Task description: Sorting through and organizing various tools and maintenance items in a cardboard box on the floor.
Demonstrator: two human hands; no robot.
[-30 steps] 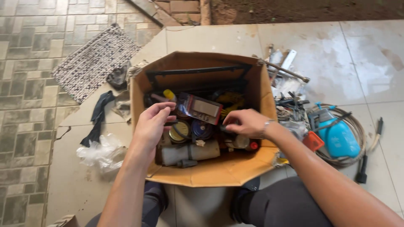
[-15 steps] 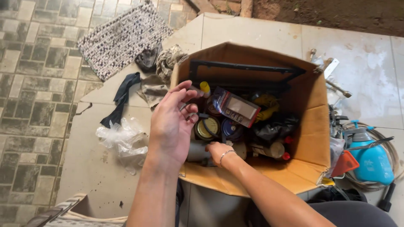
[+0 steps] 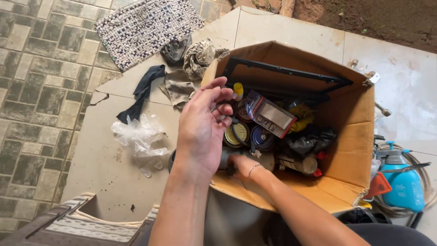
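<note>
Beige floor tiles (image 3: 291,32), outdoors, dirt far right. I see my left hand (image 3: 200,132) raised, fingers loosely spread, above the brown cardboard box (image 3: 350,118) near-left rim. Right hand (image 3: 243,165) reaches into the box, gripping a grey pipe piece (image 3: 225,157); long axis unclear. Round tins just beyond it.

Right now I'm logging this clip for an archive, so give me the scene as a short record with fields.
Setting: tiled floor
Container: open cardboard box of tins and tools
Left hand: raised, palm up, over the box's left edge, holding nothing visible
Right hand: reaching low inside the box; grip hidden
Left of box: clear plastic bag, rags, woven mat
Right of box: blue sprayer, hose
</note>
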